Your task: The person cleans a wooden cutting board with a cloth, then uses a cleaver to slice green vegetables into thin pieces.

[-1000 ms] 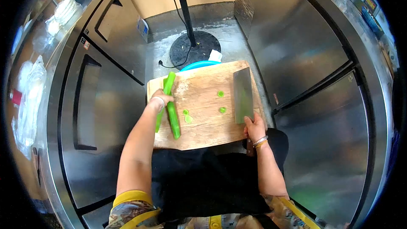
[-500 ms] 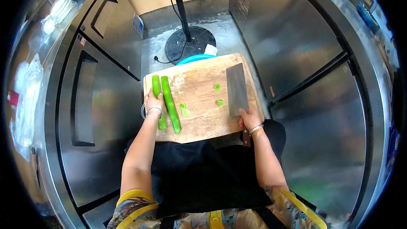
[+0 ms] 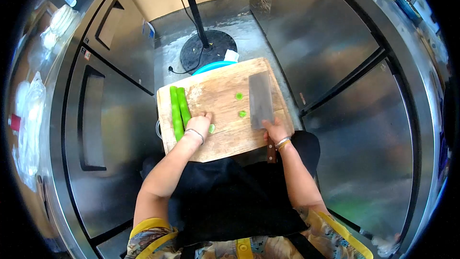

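While the right hand [image 3: 275, 130] gripped the cleaver [image 3: 261, 97], the left hand [image 3: 198, 125] curled beside a green slice [image 3: 211, 128] on the board [image 3: 221, 97], its grasp too hidden to tell.

Bright scene on my feed, fairly even, cool-neutral; I can't pin down the lamp. The upper right edge runs palest and bluish. Shadows soft, faint on the cutting board [image 3: 220, 100], which I get well exposed with grain readable. Green stalks [image 3: 175, 108] come through saturated, outlines clear. Cleaver [image 3: 261, 98] shows a flat grey sheen, no hard glare. Steel doors [image 3: 330, 33] on the right throw broad hazy reflections, greenish patch low down. Black apron [image 3: 230, 206] swallows detail. Heavy fisheye: door edges bow, corners go black. Plastic bags [image 3: 31, 129] at the left margin look stretched, pale and soft; fine print there I can't read.
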Tool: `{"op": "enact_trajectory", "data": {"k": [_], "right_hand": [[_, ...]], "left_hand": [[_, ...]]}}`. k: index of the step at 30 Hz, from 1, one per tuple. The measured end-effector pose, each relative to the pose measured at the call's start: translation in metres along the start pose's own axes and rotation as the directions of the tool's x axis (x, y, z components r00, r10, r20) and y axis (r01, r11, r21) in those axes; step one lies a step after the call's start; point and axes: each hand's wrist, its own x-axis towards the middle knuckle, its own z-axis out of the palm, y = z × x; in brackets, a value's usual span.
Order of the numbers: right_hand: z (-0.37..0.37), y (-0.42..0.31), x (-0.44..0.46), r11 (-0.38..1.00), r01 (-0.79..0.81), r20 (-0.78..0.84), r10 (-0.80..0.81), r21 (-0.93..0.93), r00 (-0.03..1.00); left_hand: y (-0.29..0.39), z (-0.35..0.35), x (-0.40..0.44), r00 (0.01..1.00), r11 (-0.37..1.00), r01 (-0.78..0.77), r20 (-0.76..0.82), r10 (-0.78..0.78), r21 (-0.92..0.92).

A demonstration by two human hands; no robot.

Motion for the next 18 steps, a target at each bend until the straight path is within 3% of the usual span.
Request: {"op": "enact_trajectory", "data": {"k": [2, 3, 5, 6, 8, 9, 13, 16, 17, 18], "right_hand": [[0.004, -0.008, -0.008, 0.987, -0.159, -0.004, 0.159, -0.029, 0.987], [0.005, 0.000, -0.006, 0.986, -0.166, -0.009, 0.166, -0.025, 0.986], [0.007, 0.017, 0.004, 0.989, -0.147, 0.165, 0.149, -0.029, 0.975], [0.009, 0.017, 0.003, 0.988, -0.148, 0.163, 0.151, -0.032, 0.975], [0.016, 0.021, 0.000, 0.991, -0.108, 0.289, 0.126, -0.078, 0.949], [0.020, 0.015, -0.006, 0.977, -0.140, 0.312, 0.184, -0.159, 0.932], [0.040, 0.020, -0.018, 0.969, -0.097, 0.459, 0.195, -0.229, 0.867], [0.055, 0.009, -0.038, 0.970, -0.054, 0.441, 0.156, -0.235, 0.884], [0.062, 0.003, -0.050, 0.925, 0.032, 0.340, 0.106, -0.378, 0.935], [0.069, -0.005, -0.065, 0.960, 0.057, 0.349, 0.044, -0.275, 0.936]], "left_hand": [[0.011, 0.001, -0.004, 0.985, 0.967, 0.055, -0.148, -0.094, -0.248], [0.019, 0.008, -0.005, 0.986, 0.968, 0.052, -0.142, -0.089, -0.247], [0.036, 0.026, -0.001, 0.911, 0.869, 0.089, -0.313, -0.269, -0.487], [0.043, 0.032, 0.003, 0.911, 0.867, 0.089, -0.312, -0.270, -0.490], [0.054, 0.046, 0.006, 0.770, 0.698, 0.103, -0.387, -0.507, -0.709], [0.056, 0.037, 0.003, 0.789, 0.614, 0.123, -0.298, -0.537, -0.780], [0.059, 0.031, 0.010, 0.808, 0.581, 0.221, -0.187, -0.559, -0.783], [0.075, 0.036, 0.011, 0.694, 0.617, 0.279, -0.289, -0.659, -0.736], [0.077, 0.037, 0.011, 0.703, 0.624, 0.269, -0.293, -0.648, -0.733], [0.082, 0.038, 0.010, 0.638, 0.564, 0.180, -0.341, -0.691, -0.806]]}}
